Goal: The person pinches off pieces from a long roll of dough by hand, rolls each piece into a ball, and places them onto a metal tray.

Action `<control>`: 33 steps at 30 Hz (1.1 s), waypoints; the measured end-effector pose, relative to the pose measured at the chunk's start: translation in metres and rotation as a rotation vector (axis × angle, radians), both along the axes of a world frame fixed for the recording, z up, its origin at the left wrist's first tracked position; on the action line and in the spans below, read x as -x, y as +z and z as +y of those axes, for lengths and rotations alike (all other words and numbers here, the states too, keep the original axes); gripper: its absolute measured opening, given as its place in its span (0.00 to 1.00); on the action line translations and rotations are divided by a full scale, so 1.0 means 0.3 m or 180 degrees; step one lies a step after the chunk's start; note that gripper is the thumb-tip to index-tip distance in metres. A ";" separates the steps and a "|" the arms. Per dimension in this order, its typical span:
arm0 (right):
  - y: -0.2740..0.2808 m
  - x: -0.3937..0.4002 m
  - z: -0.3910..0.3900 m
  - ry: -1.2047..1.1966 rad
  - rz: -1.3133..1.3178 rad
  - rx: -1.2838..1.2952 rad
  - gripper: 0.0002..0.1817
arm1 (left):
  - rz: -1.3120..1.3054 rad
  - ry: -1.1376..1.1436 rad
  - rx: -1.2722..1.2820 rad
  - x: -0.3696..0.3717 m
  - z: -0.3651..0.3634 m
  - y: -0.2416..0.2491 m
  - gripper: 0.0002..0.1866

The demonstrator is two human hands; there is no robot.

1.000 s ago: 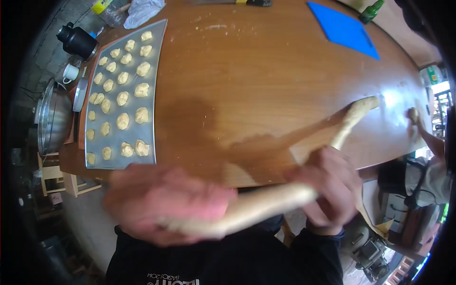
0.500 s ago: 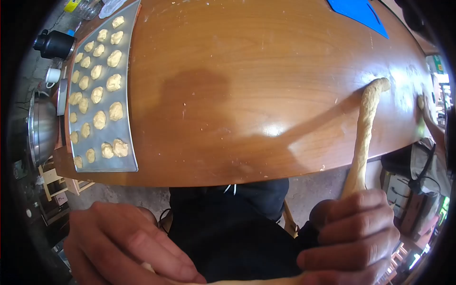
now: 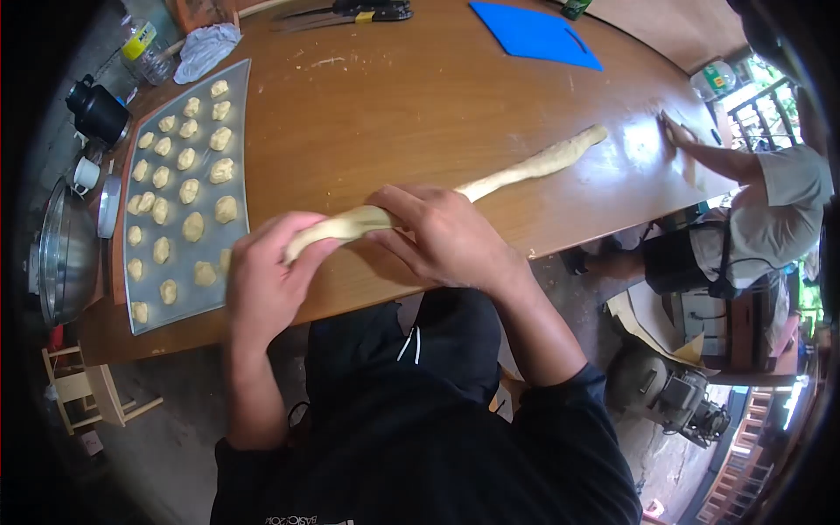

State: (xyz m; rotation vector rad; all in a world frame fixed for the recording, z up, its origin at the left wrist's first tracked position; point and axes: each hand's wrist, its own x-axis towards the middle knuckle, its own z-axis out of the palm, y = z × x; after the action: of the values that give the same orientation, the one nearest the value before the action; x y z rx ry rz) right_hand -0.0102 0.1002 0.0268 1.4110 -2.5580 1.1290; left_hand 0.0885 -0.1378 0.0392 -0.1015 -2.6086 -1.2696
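A long, pale rope of dough (image 3: 525, 168) stretches across the wooden table (image 3: 376, 114), its far end lying on the surface. My left hand (image 3: 273, 271) grips the near end between thumb and fingers, close to the table's front edge. Farther along, my right hand (image 3: 437, 229) is closed round the rope, fingers over the top and thumb below. Left of my hands, a metal tray (image 3: 179, 262) bears several small dough lumps in rows; my left hand overlaps its right edge.
A blue board (image 3: 538, 35) and knives (image 3: 359, 12) lie at the back. A co-worker (image 3: 774, 201) stands at the right end, one hand on the table. Bottle (image 3: 147, 51), plastic bag (image 3: 207, 51), black jug (image 3: 98, 109), white cup (image 3: 86, 175) and metal bowl (image 3: 66, 254) are left.
Both hands have moved forward from near the body to over the table edge, bringing the dough rope lower. The view has shifted, showing more of the co-worker and table.
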 end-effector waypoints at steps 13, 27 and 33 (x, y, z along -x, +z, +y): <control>-0.065 -0.090 0.070 -0.0490 -0.0189 -0.0266 0.21 | -0.0659 -0.0862 -0.2302 0.064 0.094 -0.208 0.23; 0.006 -0.062 0.024 -0.0873 0.0500 0.0525 0.14 | 0.0309 -0.0744 -0.1542 0.076 0.145 -0.018 0.35; 0.025 -0.087 0.082 -0.0590 -0.1137 0.0613 0.21 | 0.1484 -0.0710 0.0640 0.009 0.175 -0.043 0.30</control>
State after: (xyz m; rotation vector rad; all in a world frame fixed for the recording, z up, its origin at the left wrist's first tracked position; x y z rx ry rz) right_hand 0.0160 0.1248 0.0342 0.9825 -2.6350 1.6673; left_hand 0.0858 -0.0853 0.0264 -0.6562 -2.3462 -0.9012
